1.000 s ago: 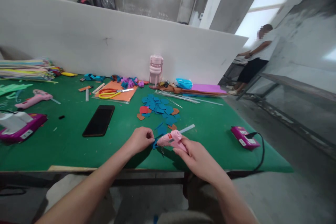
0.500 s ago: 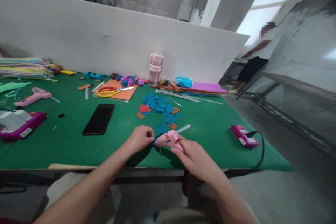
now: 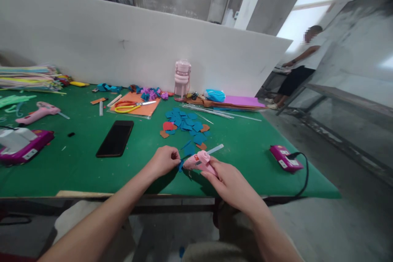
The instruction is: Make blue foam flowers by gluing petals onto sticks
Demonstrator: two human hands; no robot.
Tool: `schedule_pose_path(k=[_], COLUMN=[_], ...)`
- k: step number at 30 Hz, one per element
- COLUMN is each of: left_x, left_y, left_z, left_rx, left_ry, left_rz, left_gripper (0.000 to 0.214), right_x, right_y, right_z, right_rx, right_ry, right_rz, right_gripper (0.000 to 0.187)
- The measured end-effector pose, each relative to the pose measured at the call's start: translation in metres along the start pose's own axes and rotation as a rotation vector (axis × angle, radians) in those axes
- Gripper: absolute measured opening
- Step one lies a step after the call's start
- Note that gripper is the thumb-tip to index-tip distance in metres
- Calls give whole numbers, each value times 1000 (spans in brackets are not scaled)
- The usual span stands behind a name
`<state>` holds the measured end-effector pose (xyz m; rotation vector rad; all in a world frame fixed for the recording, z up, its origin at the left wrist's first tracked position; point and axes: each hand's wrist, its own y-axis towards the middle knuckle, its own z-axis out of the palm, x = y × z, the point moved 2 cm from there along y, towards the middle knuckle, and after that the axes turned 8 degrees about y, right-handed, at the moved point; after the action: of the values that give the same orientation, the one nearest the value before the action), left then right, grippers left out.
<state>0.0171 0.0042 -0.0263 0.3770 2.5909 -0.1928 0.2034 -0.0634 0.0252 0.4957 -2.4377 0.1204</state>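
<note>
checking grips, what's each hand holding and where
Right hand holds the pink glue gun by its handle; left hand pinches the blue piece by its edge.

Near the front edge of the desk (image 3: 92, 163), a scrap (image 3: 181, 166) in the left hand (image 3: 162, 161) meets the tip of a glue gun (image 3: 199, 160) in the right hand (image 3: 229, 182). Behind them lies a pile of cutouts (image 3: 184, 123), with a phone (image 3: 115, 138) to its left. Scissors (image 3: 132, 107) lie behind the phone; a bottle (image 3: 182, 78) stands by the board (image 3: 123, 45) at the back. A second gun (image 3: 38, 113) lies far left, a power strip (image 3: 285, 158) far right.
</note>
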Motion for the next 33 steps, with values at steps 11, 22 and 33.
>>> schedule_pose_path(k=[11,22,33], left_x=[0,1,1], left_y=[0,1,2], left_z=[0,2,1], left_rx=[3,4,3], left_ry=[6,-8,9], left_rz=[-1,14,14], left_gripper=[10,10,11], right_x=[0,3,2], right_y=[0,1,2], right_z=[-2,-1,0], right_rx=[-9,3,3], right_ry=[-42,-29,-52], right_rz=[13,5,2], right_gripper=[27,27,27])
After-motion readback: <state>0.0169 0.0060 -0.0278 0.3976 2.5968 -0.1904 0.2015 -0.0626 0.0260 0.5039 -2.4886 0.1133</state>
